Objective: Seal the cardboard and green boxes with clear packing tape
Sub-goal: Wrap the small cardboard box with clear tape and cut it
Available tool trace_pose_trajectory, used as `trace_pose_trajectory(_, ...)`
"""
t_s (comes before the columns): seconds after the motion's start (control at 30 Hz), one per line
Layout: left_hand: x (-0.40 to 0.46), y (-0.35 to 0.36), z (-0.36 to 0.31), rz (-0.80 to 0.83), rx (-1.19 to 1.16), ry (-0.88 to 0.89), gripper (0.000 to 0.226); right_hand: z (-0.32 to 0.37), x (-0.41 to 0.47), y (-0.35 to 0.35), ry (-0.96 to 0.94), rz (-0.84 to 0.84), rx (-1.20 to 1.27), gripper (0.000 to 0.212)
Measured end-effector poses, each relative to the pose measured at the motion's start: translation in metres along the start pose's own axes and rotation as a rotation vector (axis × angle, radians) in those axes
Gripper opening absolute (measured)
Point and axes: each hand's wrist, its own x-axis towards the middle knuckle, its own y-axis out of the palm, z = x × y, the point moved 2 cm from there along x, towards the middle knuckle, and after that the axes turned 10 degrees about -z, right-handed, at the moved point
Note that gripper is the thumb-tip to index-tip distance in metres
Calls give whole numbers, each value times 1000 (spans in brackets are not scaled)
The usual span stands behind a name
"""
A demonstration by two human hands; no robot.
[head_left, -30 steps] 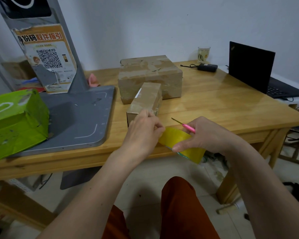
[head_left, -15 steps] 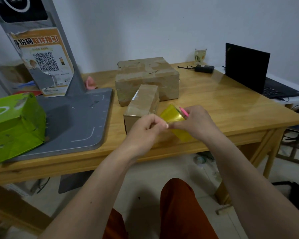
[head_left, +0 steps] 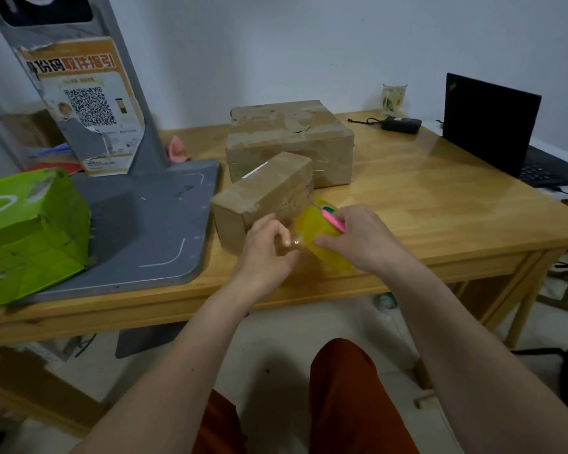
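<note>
Small cardboard box (head_left: 263, 194) on the wooden table (head_left: 423, 204), with the tape roll (head_left: 322, 237) just in front of its near right corner: the right hand (head_left: 358, 237) grips the yellowish roll and a pink-handled tool (head_left: 333, 219), the left hand (head_left: 266, 247) pinches the clear tape end. Behind the small box, touching it, stands the large cardboard box (head_left: 289, 139). Well to its left, the green box (head_left: 30, 231) rests on a grey scanner stand (head_left: 145, 224).

The right hand (head_left: 358, 237) grips the tape roll (head_left: 322, 235). The left hand (head_left: 266, 247) sits just left of it, the small box (head_left: 259, 194) just behind, the large box (head_left: 289, 139) farther behind.
</note>
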Motion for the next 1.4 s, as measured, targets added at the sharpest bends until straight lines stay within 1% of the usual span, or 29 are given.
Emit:
trace_pose_trajectory(0.1,3,-9,3,-55,-25,28,36,5,2,8,-27,16,11,35)
trace_pose_trajectory(0.23,1,-17,-5,-65,-128,74,36,8,2,16,-48,7,27,33)
trace_pose_trajectory(0.4,0,-15,6,-151,-296,-63,36,0,-3,16,-10,-51,92,35)
trace_pose_trajectory(0.5,2,-15,6,-219,-401,-132,36,-13,-7,13,-36,39,144,41)
trace_pose_trajectory(0.57,5,-16,2,-244,-451,-147,33,-19,-8,11,-62,111,233,41)
trace_pose_trajectory(0.67,5,-16,-7,-244,-440,-80,30,-20,-8,1,-26,131,451,26)
trace_pose_trajectory(0.73,3,-18,-12,-245,-438,-49,29,-19,-9,-5,-20,163,543,20)
trace_pose_trajectory(0.8,2,-19,-16,-219,-487,-57,29,-21,-10,-9,-37,176,531,19)
trace_pose_trajectory(0.93,-4,-21,-26,-184,-559,-81,29,-24,-8,-11,-32,199,510,25)
trace_pose_trajectory(1.07,-7,-25,-36,-169,-679,-131,21,-21,-5,-14,-23,187,498,23)
trace_pose_trajectory(1.2,-7,-27,-36,-188,-784,-202,21,-15,3,-13,-40,133,414,26)
trace_pose_trajectory(1.3,-8,-25,-35,-189,-810,-210,27,-16,9,-13,-15,85,336,23)
trace_pose_trajectory(1.4,-7,-27,-31,-267,-825,-248,33,-13,12,-11,-70,94,253,25)
